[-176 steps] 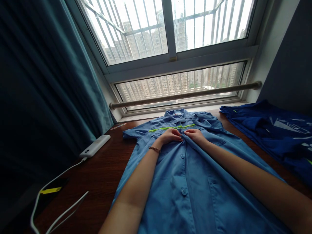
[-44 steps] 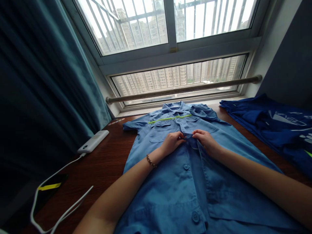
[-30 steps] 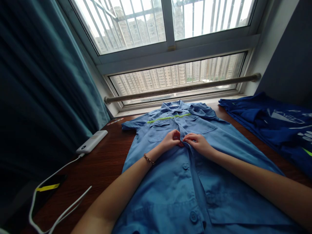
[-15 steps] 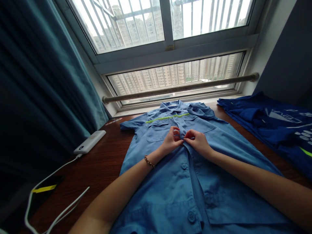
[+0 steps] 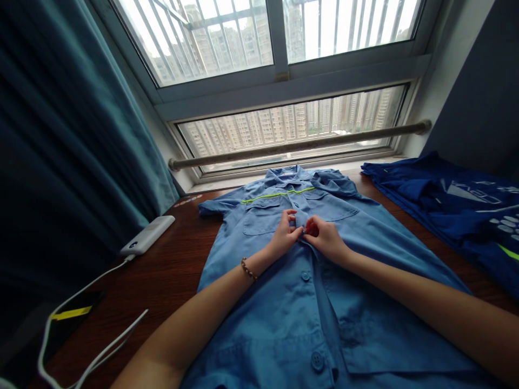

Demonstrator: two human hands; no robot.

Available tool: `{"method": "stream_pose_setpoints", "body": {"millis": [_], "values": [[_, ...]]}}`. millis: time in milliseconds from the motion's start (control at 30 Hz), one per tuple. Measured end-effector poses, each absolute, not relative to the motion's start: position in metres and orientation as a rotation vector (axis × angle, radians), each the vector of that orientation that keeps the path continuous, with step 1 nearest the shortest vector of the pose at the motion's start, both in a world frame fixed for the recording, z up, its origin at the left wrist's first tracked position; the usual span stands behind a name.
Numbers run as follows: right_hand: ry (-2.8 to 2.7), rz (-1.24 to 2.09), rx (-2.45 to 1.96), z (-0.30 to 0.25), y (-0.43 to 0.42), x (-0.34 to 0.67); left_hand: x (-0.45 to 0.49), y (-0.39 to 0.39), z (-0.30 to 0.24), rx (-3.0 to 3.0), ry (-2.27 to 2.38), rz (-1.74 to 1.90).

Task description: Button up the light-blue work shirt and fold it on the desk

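A light blue short-sleeved shirt (image 5: 259, 302) lies front up, its collar toward the window and a yellow-green stripe across the chest. At the middle of its front placket, my left hand (image 5: 286, 229) pinches the cloth between thumb and fingers. Close beside it, my right hand (image 5: 326, 239) is closed on the placket edge, fingertips almost touching the left ones. Whatever button is between them is hidden. Below the hands, a button (image 5: 305, 276) and a larger-looking button (image 5: 317, 361) show on one front edge, with the other edge lying apart.
The shirt rests on a brown wooden table (image 5: 174, 270). To the left are a white power bank (image 5: 148, 235) with a white cable (image 5: 87, 286) and a dark flat object with a yellow strip (image 5: 72, 313). Dark blue clothing (image 5: 454, 200) lies right. A rail (image 5: 300, 146) crosses the window.
My right hand's fingers have curled in more, and its fingertips have shifted slightly left and down at the placket. My left hand stays nearly in place.
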State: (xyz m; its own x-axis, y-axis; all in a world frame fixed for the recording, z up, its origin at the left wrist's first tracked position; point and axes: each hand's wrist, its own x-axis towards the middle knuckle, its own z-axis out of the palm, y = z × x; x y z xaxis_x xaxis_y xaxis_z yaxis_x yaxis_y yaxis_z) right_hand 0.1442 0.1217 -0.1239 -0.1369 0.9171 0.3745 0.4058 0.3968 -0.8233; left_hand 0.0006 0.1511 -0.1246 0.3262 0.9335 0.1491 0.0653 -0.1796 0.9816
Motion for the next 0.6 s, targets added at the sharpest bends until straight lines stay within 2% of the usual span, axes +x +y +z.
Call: {"method": "stream_pose_setpoints", "body": {"millis": [267,600], "values": [[-1.714,0.575,-1.174,-0.118,0.112,0.139,0.001,0.145,-0.112,1.438,0.913,1.102],[-1.441,1.027,-1.211,-0.134,0.133,0.149,0.003,0.145,-0.121,1.475,0.797,1.129]]}}
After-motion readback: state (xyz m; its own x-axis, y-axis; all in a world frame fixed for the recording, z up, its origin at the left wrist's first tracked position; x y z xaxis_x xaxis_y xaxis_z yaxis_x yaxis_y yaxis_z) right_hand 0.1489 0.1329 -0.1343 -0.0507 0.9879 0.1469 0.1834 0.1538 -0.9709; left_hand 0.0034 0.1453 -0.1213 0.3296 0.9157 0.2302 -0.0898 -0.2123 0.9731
